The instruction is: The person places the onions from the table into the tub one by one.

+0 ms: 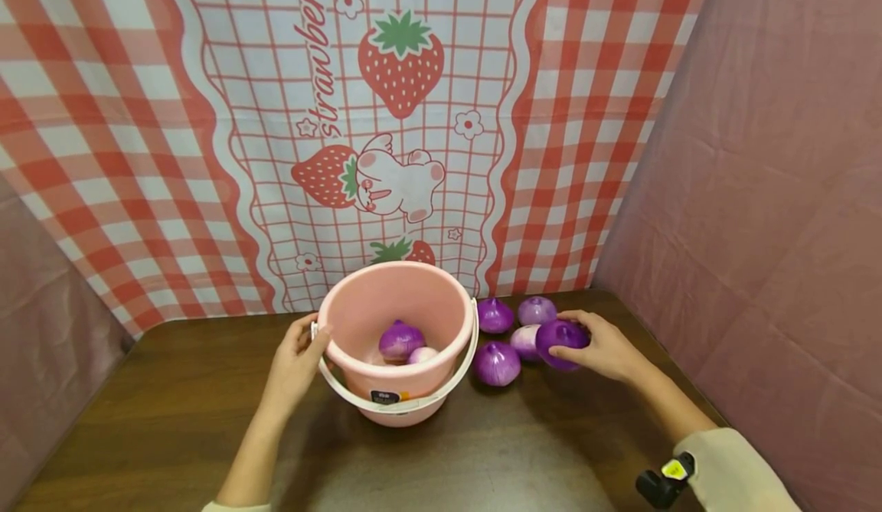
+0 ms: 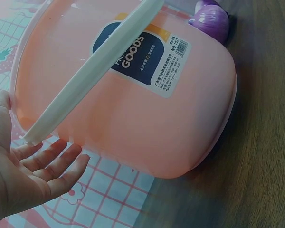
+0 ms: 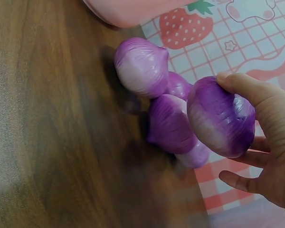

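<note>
A pink bucket point(image 1: 396, 380) with a white handle point(image 2: 92, 71) stands on the table, its mouth toward me. My left hand point(image 1: 292, 359) holds it at the left side of the rim, near the handle's end; in the left wrist view the fingers point(image 2: 57, 166) lie along the outside. Inside are a purple onion point(image 1: 402, 339) and a paler onion point(image 1: 423, 355). My right hand point(image 1: 599, 347) grips a glossy purple onion point(image 3: 221, 116) between thumb and fingers, right of the bucket. It overlaps a white-and-purple onion point(image 1: 525, 342) in the head view.
Several onions group right of the bucket, among them a purple onion point(image 1: 497, 364) in front, another purple onion point(image 1: 494, 315) and a lighter onion point(image 1: 537, 311) behind. A strawberry-print cloth point(image 1: 400, 175) hangs behind the wooden table point(image 1: 496, 451); a pink curtain point(image 1: 772, 190) lines the right side.
</note>
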The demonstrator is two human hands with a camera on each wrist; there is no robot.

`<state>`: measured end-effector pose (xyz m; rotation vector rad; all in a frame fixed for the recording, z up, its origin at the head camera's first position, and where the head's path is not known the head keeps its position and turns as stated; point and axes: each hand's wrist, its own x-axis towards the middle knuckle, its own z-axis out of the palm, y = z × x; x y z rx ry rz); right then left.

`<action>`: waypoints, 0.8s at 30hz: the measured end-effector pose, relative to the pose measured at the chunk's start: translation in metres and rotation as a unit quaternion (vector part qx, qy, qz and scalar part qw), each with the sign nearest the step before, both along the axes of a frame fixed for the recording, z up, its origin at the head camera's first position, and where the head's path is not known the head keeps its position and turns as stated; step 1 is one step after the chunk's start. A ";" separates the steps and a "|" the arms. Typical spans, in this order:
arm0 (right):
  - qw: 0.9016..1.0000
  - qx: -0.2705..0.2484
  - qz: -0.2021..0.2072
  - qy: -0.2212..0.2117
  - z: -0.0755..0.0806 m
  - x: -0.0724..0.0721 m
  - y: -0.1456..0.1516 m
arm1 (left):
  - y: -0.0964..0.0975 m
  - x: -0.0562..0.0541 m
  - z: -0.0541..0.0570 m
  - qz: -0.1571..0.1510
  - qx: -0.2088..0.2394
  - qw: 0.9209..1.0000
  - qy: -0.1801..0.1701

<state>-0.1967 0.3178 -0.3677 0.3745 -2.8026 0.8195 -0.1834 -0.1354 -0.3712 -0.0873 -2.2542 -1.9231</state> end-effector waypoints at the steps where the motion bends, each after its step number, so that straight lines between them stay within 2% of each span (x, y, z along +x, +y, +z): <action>1: 1.000 0.002 0.000 0.002 0.001 0.000 0.000 | 0.000 0.000 0.000 0.000 0.001 1.000 0.000; 7: 1.000 0.008 0.005 0.004 0.004 -0.002 -0.003 | 0.000 0.000 0.000 -0.001 0.003 1.000 -0.003; 14: 1.000 0.008 0.007 0.004 0.012 -0.005 -0.006 | 0.000 0.001 0.001 0.000 -0.003 1.000 0.010; 24: 1.000 0.014 0.011 0.002 0.025 -0.011 -0.012 | -0.001 0.000 0.000 -0.004 0.005 1.000 0.003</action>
